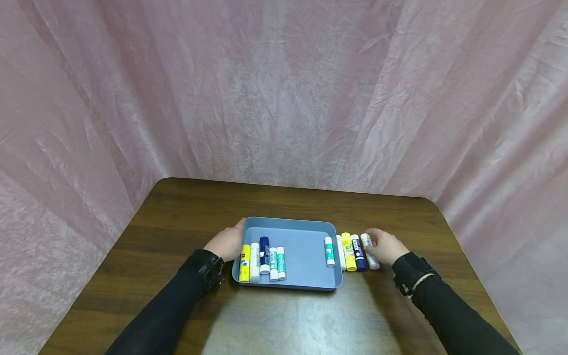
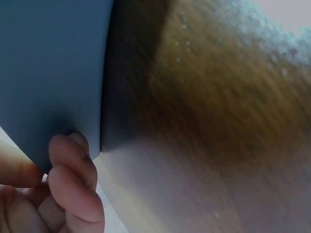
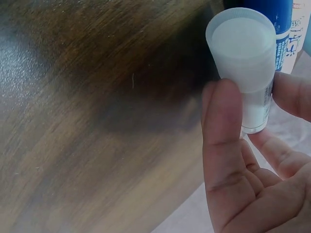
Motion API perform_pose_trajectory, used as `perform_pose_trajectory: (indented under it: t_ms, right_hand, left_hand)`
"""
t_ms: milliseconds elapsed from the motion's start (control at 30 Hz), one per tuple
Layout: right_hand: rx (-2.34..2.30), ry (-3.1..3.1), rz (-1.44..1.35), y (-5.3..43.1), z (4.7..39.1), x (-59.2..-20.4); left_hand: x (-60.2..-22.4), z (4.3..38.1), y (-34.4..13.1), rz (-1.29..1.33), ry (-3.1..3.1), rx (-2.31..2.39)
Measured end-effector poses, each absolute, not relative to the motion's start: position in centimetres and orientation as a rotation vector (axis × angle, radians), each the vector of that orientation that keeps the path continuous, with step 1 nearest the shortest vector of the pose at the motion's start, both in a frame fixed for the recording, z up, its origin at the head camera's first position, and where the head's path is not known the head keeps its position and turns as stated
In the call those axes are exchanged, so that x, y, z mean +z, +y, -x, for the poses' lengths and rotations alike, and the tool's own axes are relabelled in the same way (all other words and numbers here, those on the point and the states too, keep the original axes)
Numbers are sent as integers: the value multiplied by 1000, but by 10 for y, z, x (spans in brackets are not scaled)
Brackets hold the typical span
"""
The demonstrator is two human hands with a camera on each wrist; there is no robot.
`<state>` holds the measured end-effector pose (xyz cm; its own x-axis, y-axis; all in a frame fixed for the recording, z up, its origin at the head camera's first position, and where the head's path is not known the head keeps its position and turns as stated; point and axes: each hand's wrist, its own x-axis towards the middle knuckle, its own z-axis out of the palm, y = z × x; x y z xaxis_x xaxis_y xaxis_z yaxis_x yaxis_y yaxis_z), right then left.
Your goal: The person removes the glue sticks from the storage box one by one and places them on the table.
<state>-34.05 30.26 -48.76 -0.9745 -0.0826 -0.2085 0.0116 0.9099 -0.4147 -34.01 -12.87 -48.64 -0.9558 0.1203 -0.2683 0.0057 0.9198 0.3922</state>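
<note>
A blue-grey tray (image 1: pixel 306 282) lies on the table, and my left hand (image 1: pixel 227 244) grips its left side. In the left wrist view, curled fingers (image 2: pixel 73 189) press on the tray's outer wall (image 2: pixel 53 63). At the far right of a short row beside the tray, my right hand (image 1: pixel 386 246) holds a white glue stick (image 1: pixel 370 252) between thumb and fingers. The right wrist view shows this glue stick (image 3: pixel 243 53) with its broad white end toward the camera. Next to it stand a navy glue stick (image 1: pixel 358 252), a yellow one (image 1: pixel 348 252) and a white one (image 1: pixel 340 252).
Inside the tray, on the left, lie a yellow glue stick (image 1: pixel 244 264), a white one (image 1: pixel 255 262), a navy one (image 1: pixel 264 255) and two smaller green-and-white ones (image 1: pixel 281 264). Another green-and-white glue stick (image 1: pixel 329 251) lies by the right wall. A pink curtain (image 1: pixel 284 98) hangs behind the wooden table (image 1: pixel 186 207).
</note>
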Motion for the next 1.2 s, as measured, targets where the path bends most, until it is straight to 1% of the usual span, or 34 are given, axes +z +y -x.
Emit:
perform_pose_trajectory:
  t_ms: [367, 667, 900, 1200]
  right_hand:
    - [-600, 2823, 48, 303, 344, -495]
    - [-585, 2807, 52, 301, 344, -496]
    - [-558, 2832, 84, 300, 345, -496]
    - [-566, 2817, 76, 299, 344, -494]
  left_hand:
    - [-486, 340, -129, -91, 2782, 585]
    - [-486, 340, -129, -82, 2783, 581]
    - [-485, 340, -128, -145, 2813, 532]
    - [-484, 340, -128, -131, 2810, 532]
